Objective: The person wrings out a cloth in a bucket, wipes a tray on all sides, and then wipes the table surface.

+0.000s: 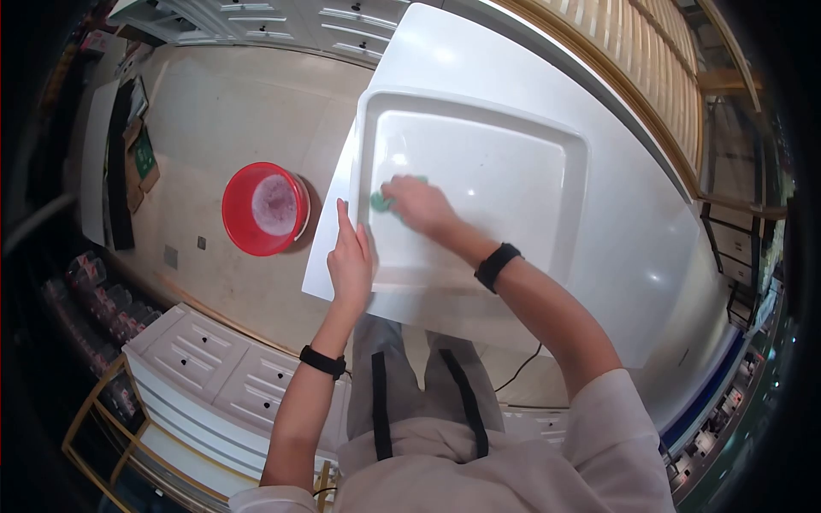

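A large white rectangular tray (580, 197) with raised walls lies on the white tabletop (633, 282). My right hand (421, 208) is inside it near the left wall, bent over a bunched green cloth (381, 202) pressed on the tray floor. The hand is slightly blurred, and most of the cloth is hidden under the fingers. Against the tray's left rim rests my left hand (349, 261), its fingers stretched out along the outer side and the thumb beside the rim. Wet, shiny spots show on the tray floor.
On the floor to the left stands a red bucket (238, 209) with foamy water (275, 205) in it. White drawer cabinets (214, 350) line the lower left, and more stand at the top. A gold-framed slatted panel (616, 51) borders the table's far right side.
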Demonstrator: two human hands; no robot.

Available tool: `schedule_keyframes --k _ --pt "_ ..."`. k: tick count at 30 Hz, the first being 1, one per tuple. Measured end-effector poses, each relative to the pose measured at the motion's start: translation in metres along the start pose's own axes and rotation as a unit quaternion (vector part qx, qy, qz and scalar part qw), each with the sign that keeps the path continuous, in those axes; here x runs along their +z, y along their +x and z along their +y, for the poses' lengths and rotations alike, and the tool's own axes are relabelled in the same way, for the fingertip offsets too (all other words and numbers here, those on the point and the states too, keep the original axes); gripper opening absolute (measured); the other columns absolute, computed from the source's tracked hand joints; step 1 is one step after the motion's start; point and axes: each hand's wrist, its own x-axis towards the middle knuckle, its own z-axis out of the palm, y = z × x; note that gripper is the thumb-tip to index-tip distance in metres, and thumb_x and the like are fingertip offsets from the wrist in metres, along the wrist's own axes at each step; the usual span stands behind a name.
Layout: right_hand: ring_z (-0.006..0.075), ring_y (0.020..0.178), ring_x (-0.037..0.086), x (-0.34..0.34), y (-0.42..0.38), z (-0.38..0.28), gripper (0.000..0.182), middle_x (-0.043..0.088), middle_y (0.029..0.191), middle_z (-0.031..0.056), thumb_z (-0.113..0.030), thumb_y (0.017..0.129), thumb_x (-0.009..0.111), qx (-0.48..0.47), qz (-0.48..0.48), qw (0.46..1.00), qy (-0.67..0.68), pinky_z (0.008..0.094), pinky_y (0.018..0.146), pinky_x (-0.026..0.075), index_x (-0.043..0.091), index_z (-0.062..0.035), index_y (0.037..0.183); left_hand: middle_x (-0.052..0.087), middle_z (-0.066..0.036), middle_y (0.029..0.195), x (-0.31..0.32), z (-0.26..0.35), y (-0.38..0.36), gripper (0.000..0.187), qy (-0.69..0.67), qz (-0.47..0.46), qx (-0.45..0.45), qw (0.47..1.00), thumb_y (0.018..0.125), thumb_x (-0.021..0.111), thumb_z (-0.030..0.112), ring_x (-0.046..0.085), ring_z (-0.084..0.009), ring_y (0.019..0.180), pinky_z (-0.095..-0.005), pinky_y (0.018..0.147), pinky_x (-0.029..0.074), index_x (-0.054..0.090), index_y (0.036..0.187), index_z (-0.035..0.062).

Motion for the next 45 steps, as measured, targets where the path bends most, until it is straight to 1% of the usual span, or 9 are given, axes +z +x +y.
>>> schedule_keyframes --k 2,8,13,15,23,31,37,40,45 --pt "0.0303 0.084 0.054 -0.023 0.028 0.022 0.014 0.053 0.088 0.0113 -0.01 0.076 0.058 0.061 0.039 0.997 0.031 0.0392 0.071 0.046 0.057 -0.0067 0.09 0.059 -0.026 0.086 -0.011 0.007 0.002 0.047 -0.025 -0.037 -0.03 0.999 0.094 0.038 0.014 0.056 -0.0382 0.06 -0.0404 0.052 0.044 0.025 0.138 0.0023" --pt "0.0325 0.081 0.054 0.007 0.021 0.001 0.02 0.053 0.086 0.0133 -0.013 0.079 0.06 0.03 0.102 0.991 0.077 0.0401 0.07 0.045 0.058 -0.0038 0.097 0.052 -0.021 0.061 -0.01 0.011 0.003 0.044 -0.025 -0.021 -0.042 0.999 0.095 0.036 0.014 0.053 -0.0364 0.053 -0.0389 0.05 0.041 0.029 0.137 0.005" --pt "0.035 0.075 0.053 0.012 -0.019 -0.004 0.021 0.052 0.084 0.0156 -0.015 0.075 0.064 -0.013 0.009 0.987 0.157 0.0409 0.067 0.044 0.065 -0.0035 0.093 0.056 -0.022 0.067 -0.001 0.007 0.002 0.044 0.028 0.018 -0.013 0.999 0.095 0.038 0.015 0.055 -0.0371 0.055 -0.0422 0.05 0.042 0.029 0.136 0.005" --pt "0.0323 0.082 0.056 0.023 -0.04 -0.013 0.019 0.055 0.085 0.0134 -0.01 0.071 0.065 -0.018 -0.102 0.98 0.17 0.0405 0.073 0.046 0.064 -0.004 0.089 0.057 -0.021 0.069 0.002 0.006 0.001 0.044 0.045 0.034 -0.001 0.998 0.094 0.039 0.016 0.056 -0.0374 0.056 -0.0433 0.049 0.042 0.029 0.136 0.0041" --pt "0.0281 0.088 0.055 0.025 -0.063 -0.017 0.013 0.053 0.087 0.0095 -0.005 0.073 0.061 -0.059 -0.114 0.983 0.131 0.0385 0.073 0.048 0.06 -0.0063 0.086 0.057 -0.024 0.107 -0.003 0.016 -0.001 0.057 0.141 -0.023 -0.033 0.989 0.082 0.061 0.018 0.06 -0.0393 0.072 -0.0441 0.06 0.048 0.032 0.128 -0.0004" --pt "0.0283 0.088 0.053 -0.061 -0.155 0.057 0.022 0.05 0.088 0.0086 0.002 0.073 0.054 0.043 -0.151 0.987 -0.041 0.0394 0.069 0.047 0.048 -0.0084 0.091 0.059 -0.024 0.099 0.002 0.013 0.0 0.053 0.148 -0.016 -0.043 0.988 0.082 0.061 0.016 0.06 -0.0411 0.075 -0.0458 0.063 0.048 0.033 0.125 0.0013" --pt "0.0285 0.085 0.051 -0.096 -0.199 0.096 0.021 0.049 0.086 0.0087 0.0 0.073 0.057 0.128 -0.119 0.984 -0.037 0.039 0.068 0.046 0.046 -0.008 0.089 0.059 -0.026 0.084 0.002 0.016 -0.002 0.05 0.098 -0.019 -0.036 0.994 0.082 0.06 0.012 0.059 -0.0425 0.075 -0.0451 0.061 0.046 0.033 0.123 -0.0008" --pt "0.0284 0.085 0.051 -0.096 -0.193 0.099 0.021 0.048 0.085 0.0083 -0.003 0.073 0.059 0.063 -0.108 0.989 -0.075 0.0391 0.068 0.045 0.046 -0.008 0.089 0.058 -0.027 0.08 0.003 0.015 -0.001 0.05 0.09 -0.018 -0.03 0.995 0.082 0.06 0.011 0.059 -0.0427 0.074 -0.0449 0.061 0.046 0.033 0.122 -0.0015" --pt "0.0293 0.085 0.051 -0.103 -0.104 0.125 0.018 0.052 0.085 0.0095 -0.006 0.074 0.061 0.08 0.052 0.995 -0.011 0.04 0.069 0.044 0.048 -0.0075 0.087 0.058 -0.026 0.075 0.0 0.018 -0.001 0.046 0.076 -0.024 -0.028 0.996 0.083 0.059 0.009 0.058 -0.0428 0.072 -0.0446 0.059 0.045 0.034 0.12 -0.0016"
